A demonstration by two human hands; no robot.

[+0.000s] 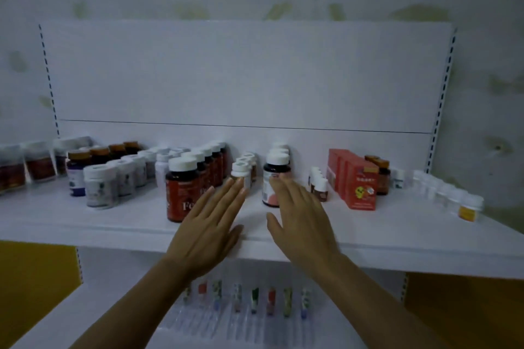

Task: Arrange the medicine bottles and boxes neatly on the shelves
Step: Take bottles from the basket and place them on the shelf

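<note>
Rows of medicine bottles stand on a white shelf [397,238]. My left hand [209,224] is flat with straight fingers, its tips at a small white bottle [240,172] heading a short row. Left of it stands a row of red-labelled bottles [181,187] with white caps. My right hand [303,221] is flat too, fingertips against a dark bottle with a pink and white label [273,178], front of another row. Neither hand holds anything. Red boxes [360,181] stand to the right.
White-capped grey bottles [100,187] and dark amber bottles fill the left side, with pouches [37,164] at the far left. Small clear bottles [450,193] line the right end. A lower shelf holds a row of small tubes [255,300]. Yellow panels flank it.
</note>
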